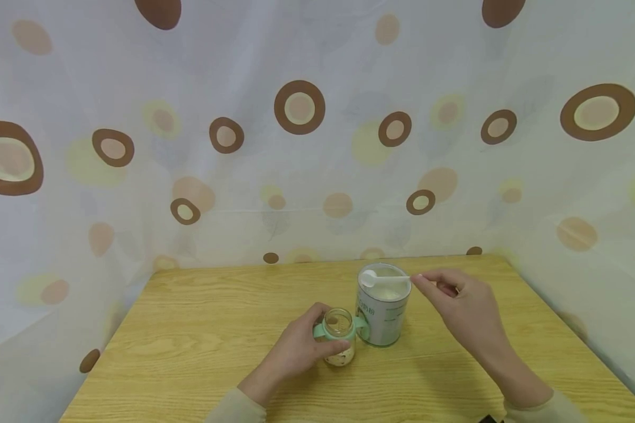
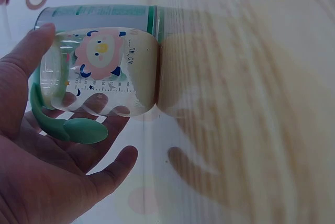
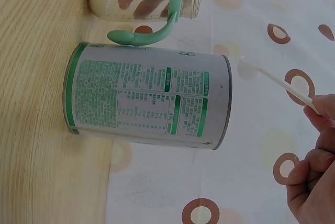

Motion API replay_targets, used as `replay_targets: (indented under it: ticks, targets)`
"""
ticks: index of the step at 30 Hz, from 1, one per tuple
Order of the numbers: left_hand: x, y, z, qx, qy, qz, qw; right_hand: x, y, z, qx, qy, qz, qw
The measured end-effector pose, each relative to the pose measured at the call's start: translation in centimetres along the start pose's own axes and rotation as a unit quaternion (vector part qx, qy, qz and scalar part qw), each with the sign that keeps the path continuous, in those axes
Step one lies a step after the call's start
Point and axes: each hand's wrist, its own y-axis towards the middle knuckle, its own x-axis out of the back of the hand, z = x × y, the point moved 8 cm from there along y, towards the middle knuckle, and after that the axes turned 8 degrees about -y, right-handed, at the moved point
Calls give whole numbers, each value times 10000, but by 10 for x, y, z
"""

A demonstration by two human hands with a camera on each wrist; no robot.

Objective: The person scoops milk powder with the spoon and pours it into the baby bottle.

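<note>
A patterned cloth [image 1: 233,70], white with brown-ringed ovals and pale spots, hangs behind and to both sides of my work. Before it lies the wood-grained table [image 1: 201,329]. On the table stands an upright can [image 1: 385,320], grey-white with green print; its top is uncovered and pale contents show inside. My arms enter from below in light sleeves [image 1: 238,408].

My left hand [image 1: 301,346] is curled about the bottle, thumb on the near side, other fingers behind and visible through the clear wall; in the left wrist view, one fingertip stands away from it. My right hand [image 1: 468,302] is raised to the right of the can, thumb and fingertips pinching the end of the scoop's handle.

The bottle [image 1: 344,335] stands upright on the table, just left of the can and nearer to me, with green handles [image 1: 360,323] and an uncovered mouth. Cream-coloured contents lie in its lower part; whether it touches the can I cannot tell. The white scoop [image 1: 388,278] is held roughly level above the can's opening; its load is indistinct. Smallest is the pink cartoon figure [image 2: 101,51] printed on the bottle.
</note>
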Motion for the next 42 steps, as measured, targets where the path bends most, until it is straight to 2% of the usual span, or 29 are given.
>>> replay_targets:
  ticks: [11, 15, 18, 22, 28, 32, 38, 42]
  targets:
    - [1, 0, -2, -45, 0, 15, 10000, 9, 8, 6, 542, -624, -333, 9960]
    - [0, 1, -2, -61, -11, 28, 10000, 8, 10, 11, 977, -1040, -408, 9889]
    - [0, 1, -2, -65, -17, 27, 10000, 5, 12, 17, 1425, -1372, -503, 9790]
    - [0, 1, -2, -92, -8, 24, 10000, 1, 13, 26, 2253, -1692, -689, 9570]
    - [0, -1, -2, -13, -114, 44, 9999, -9, 12, 37, 3491, -2035, -883, 9105]
    - [-1, -3, -5, -58, -169, 85, 9998, -16, 13, 38, 3902, -2200, -852, 8900]
    - [-2, -3, -5, -45, -199, 79, 9998, -24, 14, 39, 4277, -2546, -703, 8645]
    - [-2, -2, -4, -51, -167, 45, 9998, -30, 16, 41, 4684, -2686, -733, 8385]
